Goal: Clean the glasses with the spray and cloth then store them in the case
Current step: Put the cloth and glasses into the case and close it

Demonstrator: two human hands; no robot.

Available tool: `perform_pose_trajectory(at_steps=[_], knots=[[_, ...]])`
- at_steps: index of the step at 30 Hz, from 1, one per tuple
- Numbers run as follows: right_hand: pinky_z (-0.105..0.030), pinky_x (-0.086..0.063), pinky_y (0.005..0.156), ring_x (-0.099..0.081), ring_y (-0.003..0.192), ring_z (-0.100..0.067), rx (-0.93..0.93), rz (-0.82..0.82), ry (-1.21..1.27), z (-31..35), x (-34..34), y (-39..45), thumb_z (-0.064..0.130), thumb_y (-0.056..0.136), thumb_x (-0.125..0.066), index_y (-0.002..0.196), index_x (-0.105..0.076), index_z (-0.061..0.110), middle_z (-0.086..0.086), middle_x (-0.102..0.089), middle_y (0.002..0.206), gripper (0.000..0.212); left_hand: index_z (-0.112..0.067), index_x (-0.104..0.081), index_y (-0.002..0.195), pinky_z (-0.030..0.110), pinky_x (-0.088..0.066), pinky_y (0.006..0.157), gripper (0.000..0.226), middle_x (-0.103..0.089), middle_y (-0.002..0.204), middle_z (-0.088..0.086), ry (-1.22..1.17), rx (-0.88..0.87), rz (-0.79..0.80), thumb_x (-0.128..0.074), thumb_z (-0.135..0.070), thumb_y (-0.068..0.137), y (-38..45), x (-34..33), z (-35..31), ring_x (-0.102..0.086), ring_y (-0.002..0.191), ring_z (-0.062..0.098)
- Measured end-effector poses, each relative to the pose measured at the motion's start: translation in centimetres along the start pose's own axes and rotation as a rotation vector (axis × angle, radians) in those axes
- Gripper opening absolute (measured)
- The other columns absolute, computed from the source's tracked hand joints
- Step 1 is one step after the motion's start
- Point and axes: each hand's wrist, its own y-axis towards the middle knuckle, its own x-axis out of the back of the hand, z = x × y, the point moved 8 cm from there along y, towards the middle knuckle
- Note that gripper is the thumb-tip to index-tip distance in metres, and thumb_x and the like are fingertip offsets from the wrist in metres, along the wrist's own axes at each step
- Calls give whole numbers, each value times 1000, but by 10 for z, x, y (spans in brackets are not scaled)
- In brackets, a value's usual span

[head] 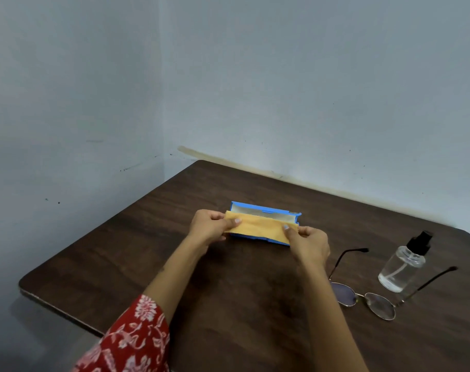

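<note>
Two hands (211, 224) (307, 241) pinching cloth (260, 228) ends.

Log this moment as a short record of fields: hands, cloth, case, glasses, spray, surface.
left hand: left hand pinches one end of the cloth
right hand: right hand pinches the other end
cloth: yellow cloth, folded, stretched between both hands over the case
case: blue case, open, pale lining showing
glasses: glasses on the table, arms unfolded, to the right of the hands
spray: clear spray bottle, black nozzle, standing between the glasses' arms
surface: dark wooden table
</note>
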Motion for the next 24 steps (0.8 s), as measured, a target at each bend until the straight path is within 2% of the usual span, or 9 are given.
perform_pose_trajectory(at_steps=[2,5,9,13,18,21,24], knots=[[-29,-41,76,-54,94,-20,5,-55,-18,1,0,8,24,87,-66,100,-69,4,-9,-63,95,25,-7,-70,83,32,-54,75,24,-67,89,4,78,-53,-77,-80,-26,71,8,-5,-3,-60,82,15],[-33,-46,81,-57,105,-26,3,-104,-59,1,-4,20,21,89,-63,103,-70,2,-14,-66,108,25,-1,-70,78,30,-48,70,25,-63,75,5,162,-129,-164,-76,-25,76,13,-12,-10,-57,73,13],[-25,-38,71,-58,103,-22,-13,-127,-117,0,-8,29,21,90,-62,105,-70,6,-11,-67,106,23,-8,-70,75,22,-43,61,19,-66,74,2,264,-177,-235,-75,-26,77,19,-19,-16,-60,75,10],[-31,-43,73,-57,104,-25,-27,-161,-223,-4,-10,35,26,89,-64,107,-70,13,-10,-62,114,23,-14,-71,75,27,-49,67,15,-69,82,0,374,-204,-279,-78,-27,74,23,-23,-17,-62,82,12],[-31,-45,70,-58,101,-26,32,-173,-362,1,-14,42,26,86,-67,106,-71,18,-7,-62,109,22,-18,-62,59,22,-41,55,23,-59,64,-6,505,-234,-309,-73,-23,79,21,-27,-18,-55,64,7],[-29,-44,68,-59,98,-25,30,-138,-419,0,-18,45,25,84,-70,104,-71,18,-6,-63,107,22,-13,-69,66,22,-40,57,14,-60,67,-7,543,-253,-312,-73,-20,78,21,-28,-18,-54,63,5],[-28,-42,66,-61,97,-25,12,-115,-446,-2,-18,46,24,84,-70,103,-70,17,-7,-64,106,21,-13,-72,75,23,-42,60,4,-65,74,-5,559,-265,-305,-74,-16,77,23,-29,-17,-60,74,8]])
